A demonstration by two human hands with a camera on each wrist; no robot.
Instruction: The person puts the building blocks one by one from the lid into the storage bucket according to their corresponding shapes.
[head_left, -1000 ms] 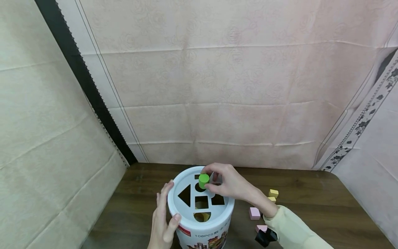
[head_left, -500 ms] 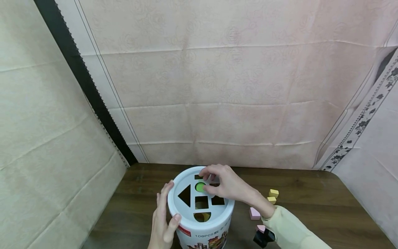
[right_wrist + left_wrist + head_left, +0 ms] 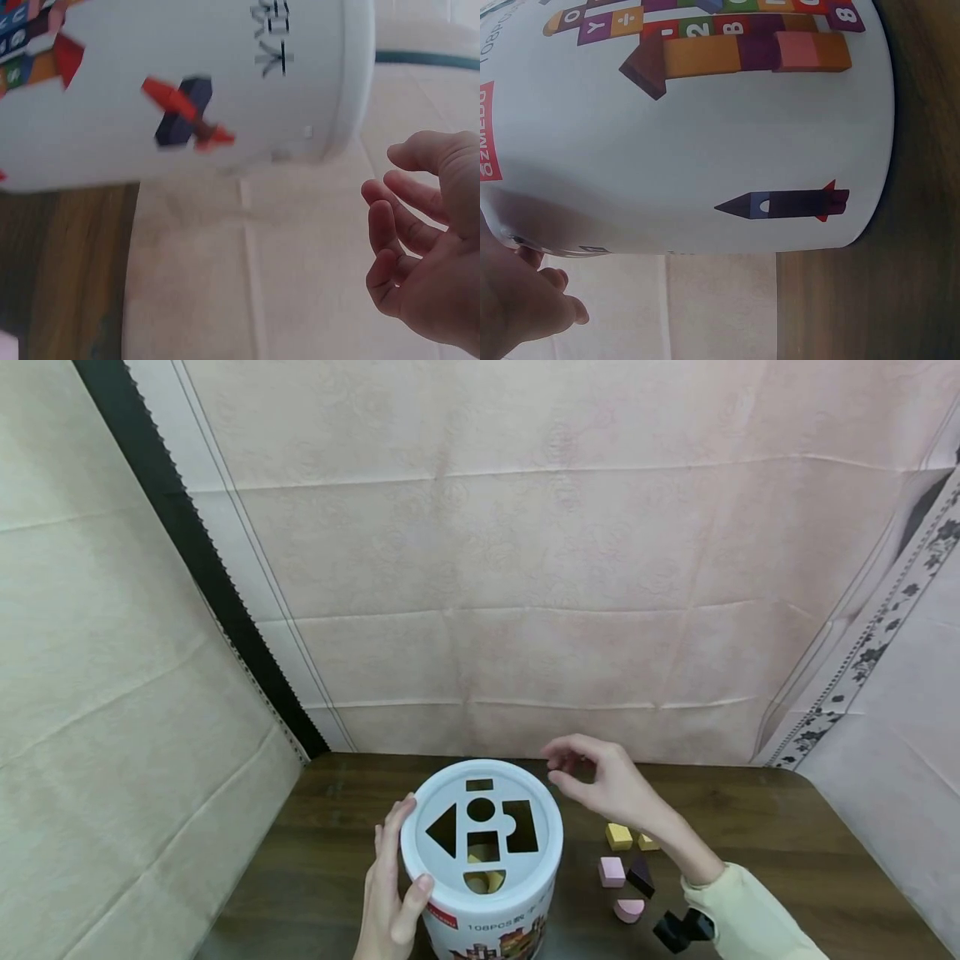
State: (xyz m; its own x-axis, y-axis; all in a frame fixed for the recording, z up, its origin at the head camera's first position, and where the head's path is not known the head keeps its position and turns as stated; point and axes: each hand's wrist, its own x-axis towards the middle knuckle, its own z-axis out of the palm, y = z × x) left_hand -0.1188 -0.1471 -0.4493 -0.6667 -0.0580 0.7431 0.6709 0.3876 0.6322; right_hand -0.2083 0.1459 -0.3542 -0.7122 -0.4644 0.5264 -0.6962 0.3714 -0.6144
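A white shape-sorter bucket [image 3: 487, 906] stands upright on the table, its pale blue lid [image 3: 517, 877] pierced with several shaped holes, including a round hole [image 3: 481, 810]. My left hand [image 3: 392, 885] holds the bucket's left side near the rim, thumb at the front and fingers along the side. In the left wrist view the bucket's printed wall [image 3: 682, 150] fills most of the picture. To the right of the lid my right hand [image 3: 596, 777] is in the air, fingers loosely bent with nothing between them; the right wrist view shows this hand [image 3: 431, 232] apart from the bucket.
Right of the bucket lie a yellow block [image 3: 618, 837], another yellow block [image 3: 648, 842] partly behind the forearm, a pink block [image 3: 612, 872], a dark triangular block [image 3: 641, 877] and a pink half-round block [image 3: 629, 910]. Cloth walls [image 3: 570, 568] enclose the wooden table [image 3: 315, 868].
The green cylinder pinched by my right hand went into the round hole and is now out of sight. That hand then moved right, off the lid, uncovering blocks. My left hand stays on the bucket.
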